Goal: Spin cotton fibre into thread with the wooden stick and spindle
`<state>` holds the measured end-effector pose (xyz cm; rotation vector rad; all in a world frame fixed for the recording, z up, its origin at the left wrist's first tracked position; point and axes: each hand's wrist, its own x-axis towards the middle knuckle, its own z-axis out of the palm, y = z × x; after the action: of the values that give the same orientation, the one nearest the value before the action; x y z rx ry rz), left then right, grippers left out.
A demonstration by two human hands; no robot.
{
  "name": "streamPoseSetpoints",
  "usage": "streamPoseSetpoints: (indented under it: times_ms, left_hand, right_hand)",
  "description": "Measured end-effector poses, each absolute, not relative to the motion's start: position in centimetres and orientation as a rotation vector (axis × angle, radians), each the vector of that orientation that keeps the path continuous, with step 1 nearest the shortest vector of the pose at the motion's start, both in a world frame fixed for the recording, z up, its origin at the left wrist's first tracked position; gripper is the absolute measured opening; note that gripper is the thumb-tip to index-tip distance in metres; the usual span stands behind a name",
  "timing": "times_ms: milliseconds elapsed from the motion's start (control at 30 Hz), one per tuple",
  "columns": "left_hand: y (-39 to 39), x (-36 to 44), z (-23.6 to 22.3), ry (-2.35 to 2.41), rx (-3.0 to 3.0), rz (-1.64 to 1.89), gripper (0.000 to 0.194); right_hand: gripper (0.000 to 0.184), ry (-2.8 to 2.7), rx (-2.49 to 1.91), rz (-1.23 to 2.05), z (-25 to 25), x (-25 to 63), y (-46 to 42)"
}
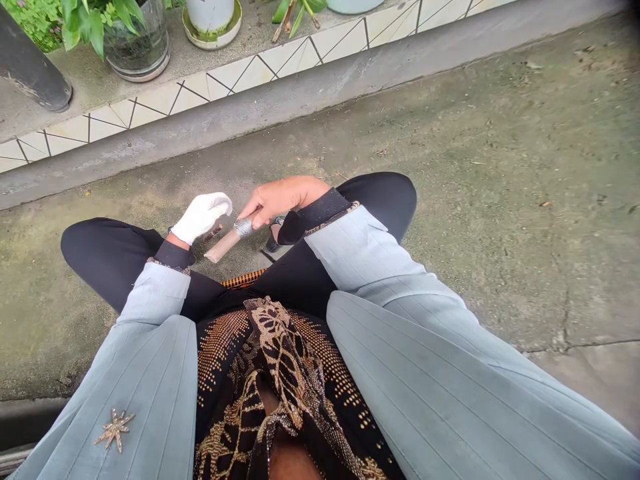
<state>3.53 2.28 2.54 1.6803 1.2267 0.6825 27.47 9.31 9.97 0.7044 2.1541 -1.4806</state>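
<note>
My right hand [283, 199], bare, is closed around a pale wooden stick [221, 248] whose free end slants down to the left. Silvery wire [243, 228] is wound around the stick just beside my right fingers. In a white glove, my left hand [204, 217] is pinched a short way left of the winding. A thin strand appears to run from the winding to its fingertips, though it is barely visible. Below the gloved fingers shows a small brown piece [213, 233], too blurred to name.
Both hands are between my spread, black-clad knees [383, 200] above a concrete floor [480, 207]. A tiled ledge [245, 75] crosses ahead, bearing a glass plant pot [137, 50], a white pot [210, 15] on a saucer and a dark pole [33, 63].
</note>
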Motion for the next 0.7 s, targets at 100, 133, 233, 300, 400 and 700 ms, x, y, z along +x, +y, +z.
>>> streamPoseSetpoints:
  times_ms: [100, 133, 233, 300, 400, 700]
  left_hand:
    - [2.6, 3.7, 1.4, 1.269, 1.496, 0.81, 0.024]
    - [2.6, 3.8, 1.1, 1.267, 1.43, 0.838, 0.026]
    - [2.1, 4.4, 1.1, 1.209, 1.321, 0.845, 0.028]
    - [1.6, 4.7, 1.5, 1.16, 1.359, 0.795, 0.026]
    - [1.1, 4.8, 2.2, 1.131, 1.482, 0.744, 0.022]
    - [1.1, 4.8, 2.5, 1.104, 1.585, 0.656, 0.022]
  right_hand:
    - [0.048, 2.318, 0.936, -1.733, 10.5, 28.4, 9.4]
    - [0.046, 2.373, 1.073, -1.811, 10.5, 28.6, 9.5]
    - [0.034, 2.431, 1.505, -2.017, 10.3, 28.6, 9.8]
    - [0.03, 2.382, 1.71, -2.056, 9.8, 28.3, 10.1]
    - [0.03, 2.376, 1.831, -1.851, 9.0, 27.7, 10.6]
    - [0.047, 2.553, 1.621, -0.966, 7.7, 26.5, 10.5]
